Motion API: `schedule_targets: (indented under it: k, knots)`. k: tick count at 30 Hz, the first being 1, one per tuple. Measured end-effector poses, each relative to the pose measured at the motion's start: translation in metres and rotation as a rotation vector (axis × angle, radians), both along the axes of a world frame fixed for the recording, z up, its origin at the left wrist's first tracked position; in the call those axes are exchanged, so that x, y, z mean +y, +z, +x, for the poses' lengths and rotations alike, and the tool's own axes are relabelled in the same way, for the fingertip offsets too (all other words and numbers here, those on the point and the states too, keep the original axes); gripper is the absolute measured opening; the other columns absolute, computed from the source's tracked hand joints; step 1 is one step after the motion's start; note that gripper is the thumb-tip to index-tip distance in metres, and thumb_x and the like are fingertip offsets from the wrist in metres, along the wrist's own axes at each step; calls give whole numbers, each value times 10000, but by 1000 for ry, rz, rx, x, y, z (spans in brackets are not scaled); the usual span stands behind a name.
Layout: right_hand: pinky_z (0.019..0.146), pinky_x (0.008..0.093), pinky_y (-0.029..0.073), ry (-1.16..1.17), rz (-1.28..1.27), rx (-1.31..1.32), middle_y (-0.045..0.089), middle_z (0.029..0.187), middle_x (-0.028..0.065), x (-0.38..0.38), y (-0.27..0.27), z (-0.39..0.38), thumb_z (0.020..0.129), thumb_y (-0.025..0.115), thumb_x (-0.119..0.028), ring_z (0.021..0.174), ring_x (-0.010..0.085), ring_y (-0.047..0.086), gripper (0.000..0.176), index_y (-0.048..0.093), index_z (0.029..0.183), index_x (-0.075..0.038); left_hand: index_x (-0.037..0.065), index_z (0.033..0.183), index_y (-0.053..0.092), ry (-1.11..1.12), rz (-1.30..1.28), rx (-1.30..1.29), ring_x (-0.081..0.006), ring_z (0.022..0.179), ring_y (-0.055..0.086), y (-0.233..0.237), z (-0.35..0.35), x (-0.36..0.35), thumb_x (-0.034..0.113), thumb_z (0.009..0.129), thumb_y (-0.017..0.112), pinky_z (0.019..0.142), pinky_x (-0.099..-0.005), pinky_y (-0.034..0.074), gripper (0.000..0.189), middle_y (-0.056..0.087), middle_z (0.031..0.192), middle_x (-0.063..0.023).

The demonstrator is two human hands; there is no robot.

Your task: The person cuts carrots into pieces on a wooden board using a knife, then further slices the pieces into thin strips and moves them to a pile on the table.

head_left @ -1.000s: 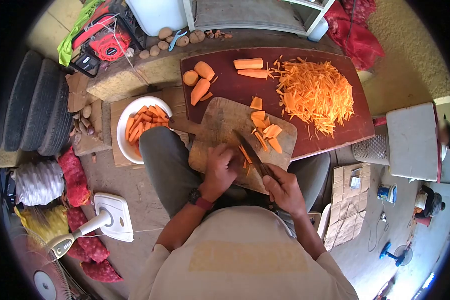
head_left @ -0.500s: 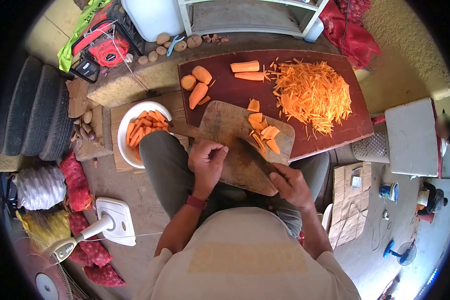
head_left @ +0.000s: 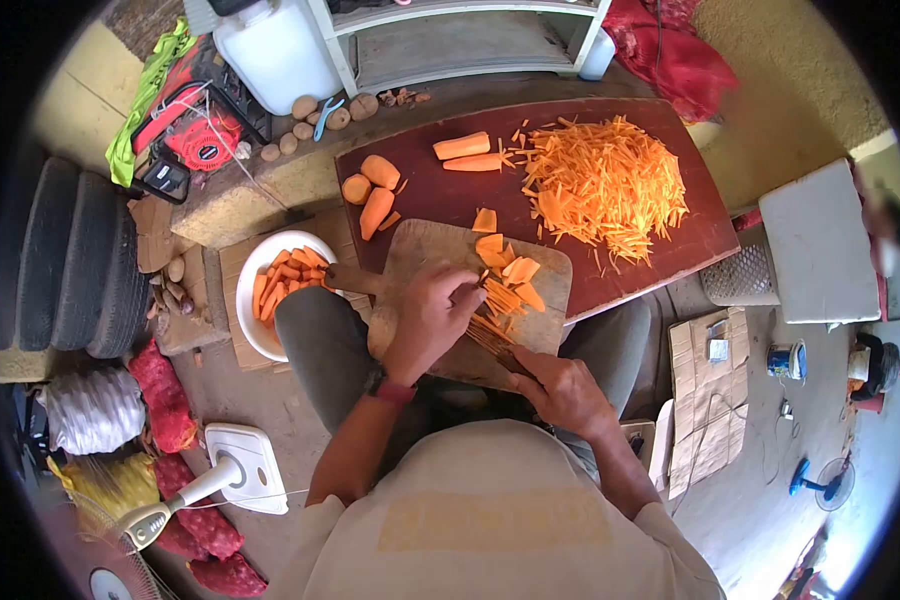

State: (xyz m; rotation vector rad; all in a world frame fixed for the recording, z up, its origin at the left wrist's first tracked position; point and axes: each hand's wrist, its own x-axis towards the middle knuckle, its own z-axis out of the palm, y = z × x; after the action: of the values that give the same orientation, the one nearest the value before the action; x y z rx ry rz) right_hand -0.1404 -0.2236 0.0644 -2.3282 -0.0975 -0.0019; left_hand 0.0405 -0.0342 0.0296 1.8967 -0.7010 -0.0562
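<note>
My right hand (head_left: 567,393) is closed round the handle of a knife (head_left: 498,346), whose blade points up and left, low over the wooden cutting board (head_left: 410,250). Cut carrot strips (head_left: 500,301) lie beside and along the blade. My left hand (head_left: 433,315) is curled with its fingertips at the left edge of these strips; whether it grips any is hidden. Carrot slices (head_left: 518,270) lie on the board just beyond. The board rests across my lap and the edge of a dark red table (head_left: 420,150); its handle points left.
A big heap of shredded carrot (head_left: 610,185) covers the table's right side. Whole peeled carrots (head_left: 378,213) and two trimmed carrot pieces (head_left: 465,145) lie further left. A white bowl (head_left: 245,318) of carrot pieces stands by my left knee. A red generator (head_left: 205,150) sits at upper left.
My left hand has moved right and up to the carrot slices. The knife blade has shifted left and lower, and carrot strips now show beside it. The whole view has shifted slightly.
</note>
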Motion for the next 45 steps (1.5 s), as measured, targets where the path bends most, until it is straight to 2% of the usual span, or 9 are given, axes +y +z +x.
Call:
schedule_targets:
  k: [2, 5, 11, 23, 29, 34, 37, 40, 45]
  knots:
    - [752, 547, 624, -1, -14, 5, 784, 1014, 250, 1, 1, -1, 1043, 781, -229, 900, 464, 773, 416, 677, 1387, -19, 16, 1135, 776, -83, 107, -226, -354, 958, 723, -5, 13, -14, 115, 920, 843, 865, -456, 583, 246, 730, 1054, -152]
    - [772, 538, 638, 10, -41, 40, 792, 1050, 252, 3, 7, -1, 1030, 798, -222, 905, 459, 781, 421, 697, 1371, 2, 24, 1252, 775, -189, 242, -192, -406, 1033, 728, 3, 19, -40, 168, 938, 847, 959, -532, 577, 353, 751, 1182, -173]
    - [762, 541, 650, 17, -101, 35, 796, 1049, 257, 5, 1, -6, 1044, 782, -270, 890, 458, 786, 439, 682, 1389, -19, 75, 1343, 752, -347, 459, -328, -359, 1222, 648, -11, 32, -70, 180, 928, 822, 1137, -555, 491, 434, 699, 1256, -112]
    - [735, 553, 649, 16, -90, -20, 787, 1049, 269, 6, -1, -9, 1045, 779, -301, 852, 473, 782, 457, 674, 1405, -42, 83, 1074, 776, -373, 595, -533, -297, 1170, 634, -9, 43, -84, 104, 944, 770, 1008, -545, 449, 132, 671, 1101, -79]
    - [754, 558, 639, 13, -108, -13, 788, 978, 251, 6, 5, -10, 1076, 735, -314, 885, 460, 788, 408, 638, 1371, -49, 30, 1145, 799, -159, 311, -388, -366, 1117, 672, 11, 47, -59, 127, 948, 803, 984, -505, 496, 219, 751, 1102, -141]
    - [743, 565, 637, 23, -109, 12, 788, 968, 240, 4, 4, -8, 1075, 736, -321, 868, 453, 787, 408, 640, 1370, -57, -10, 1281, 779, -91, 285, -78, -311, 893, 796, 14, 39, -5, 113, 973, 849, 760, -370, 594, 338, 818, 1137, -216]
    - [730, 551, 647, 13, -97, -25, 791, 1031, 259, 3, -2, -8, 1050, 777, -327, 839, 468, 785, 457, 688, 1398, -43, 54, 1201, 803, -91, 485, 146, -408, 1090, 713, 18, 38, 5, 108, 933, 823, 949, -466, 561, 274, 779, 1135, -176]
    - [731, 547, 650, 9, -94, -12, 792, 1041, 262, 1, -1, -7, 1056, 771, -329, 841, 466, 786, 452, 690, 1396, -43, 76, 1200, 809, -23, 596, -258, -398, 1133, 680, -2, 38, 10, 145, 922, 834, 1016, -495, 528, 288, 738, 1157, -147]
    - [735, 553, 643, 17, -77, -10, 788, 994, 249, 3, 5, -7, 1072, 744, -320, 862, 459, 786, 421, 660, 1387, -55, 80, 1256, 808, -122, 502, -351, -332, 1225, 625, 6, 43, -22, 184, 926, 856, 1060, -520, 465, 350, 691, 1263, -86]
